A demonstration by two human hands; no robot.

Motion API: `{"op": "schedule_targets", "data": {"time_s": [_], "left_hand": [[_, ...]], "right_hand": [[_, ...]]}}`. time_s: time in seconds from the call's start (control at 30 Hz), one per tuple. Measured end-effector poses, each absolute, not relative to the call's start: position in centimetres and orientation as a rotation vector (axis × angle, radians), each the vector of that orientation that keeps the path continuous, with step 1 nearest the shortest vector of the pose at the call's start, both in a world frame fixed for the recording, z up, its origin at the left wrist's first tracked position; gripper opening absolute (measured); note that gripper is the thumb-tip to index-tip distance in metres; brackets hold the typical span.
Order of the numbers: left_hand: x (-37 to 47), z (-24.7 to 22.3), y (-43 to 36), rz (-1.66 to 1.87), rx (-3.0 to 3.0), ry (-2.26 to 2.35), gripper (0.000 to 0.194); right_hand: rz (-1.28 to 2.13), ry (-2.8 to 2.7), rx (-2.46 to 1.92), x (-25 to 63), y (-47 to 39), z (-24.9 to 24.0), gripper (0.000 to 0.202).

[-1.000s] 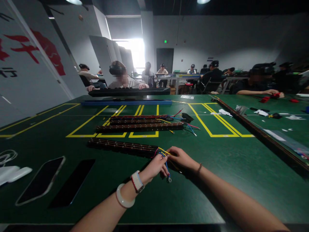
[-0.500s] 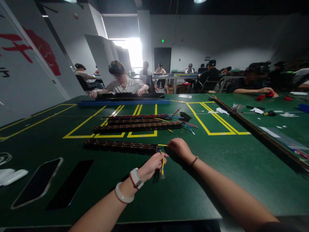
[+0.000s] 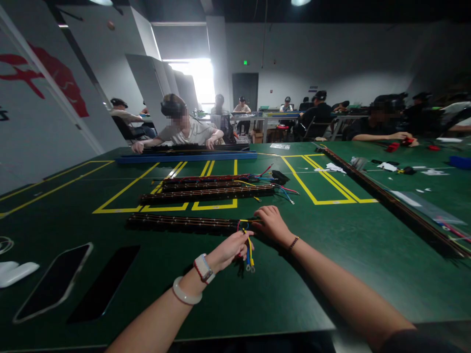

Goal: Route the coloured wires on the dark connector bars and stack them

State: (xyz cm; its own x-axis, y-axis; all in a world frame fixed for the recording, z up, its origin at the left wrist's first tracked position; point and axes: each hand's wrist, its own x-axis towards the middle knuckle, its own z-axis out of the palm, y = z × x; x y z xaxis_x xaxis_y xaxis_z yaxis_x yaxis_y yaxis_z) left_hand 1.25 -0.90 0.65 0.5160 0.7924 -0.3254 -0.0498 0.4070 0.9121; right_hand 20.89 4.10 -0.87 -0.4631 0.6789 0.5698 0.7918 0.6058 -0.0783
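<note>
A long dark wiring bar (image 3: 184, 221) with thin copper-coloured strips lies crosswise on the green table in front of me. Coloured wires come out of its right end. My left hand (image 3: 234, 249) is closed on these wires (image 3: 250, 252), whose blue and yellow ends with ring terminals hang below the fingers. To the right of the bar's end, my right hand (image 3: 272, 224) has its fingertips pinched together by the wires; what lies between them is too small to make out. Just beyond lie several similar bars (image 3: 209, 194) with loose wire ends.
Two phones (image 3: 55, 282) (image 3: 105, 284) and a white object (image 3: 18, 273) lie at the left. A long bar (image 3: 386, 196) runs diagonally on the right, near paper scraps (image 3: 335, 167). Across the table, a person (image 3: 187, 127) handles dark bars by a blue tray (image 3: 184, 158).
The yellow wire stretched toward my right hand no longer shows as clearly. Yellow and blue ends under my left hand have spread apart. My right hand's fingers have shifted slightly.
</note>
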Motion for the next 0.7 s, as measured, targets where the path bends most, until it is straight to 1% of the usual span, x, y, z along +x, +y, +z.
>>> {"op": "schedule_targets", "data": {"time_s": [0.1,0.2,0.3,0.5,0.63,0.7], "left_hand": [[1.3,0.3,-0.8,0.634,1.001,0.895,0.019],[1.4,0.1,-0.7,0.629,0.949,0.87,0.016],[1.5,0.1,-0.6,0.632,0.894,0.862,0.018],[1.5,0.1,-0.4,0.632,0.866,0.852,0.024],[1.3,0.3,-0.5,0.644,0.88,0.842,0.029],[1.2,0.2,-0.5,0.651,0.913,0.853,0.026]], "right_hand": [[-0.331,-2.407,-0.877,21.2,2.8,-0.5,0.013],[-0.365,-2.542,-0.651,21.1,2.1,0.0,0.017],[-0.309,-2.603,-0.551,20.8,1.9,0.3,0.019],[-0.106,-2.54,-0.57,21.1,2.3,-0.2,0.023],[0.16,-2.216,-0.755,20.8,2.7,-0.7,0.023],[0.249,-2.071,-0.821,20.0,3.0,-0.6,0.019]]}}
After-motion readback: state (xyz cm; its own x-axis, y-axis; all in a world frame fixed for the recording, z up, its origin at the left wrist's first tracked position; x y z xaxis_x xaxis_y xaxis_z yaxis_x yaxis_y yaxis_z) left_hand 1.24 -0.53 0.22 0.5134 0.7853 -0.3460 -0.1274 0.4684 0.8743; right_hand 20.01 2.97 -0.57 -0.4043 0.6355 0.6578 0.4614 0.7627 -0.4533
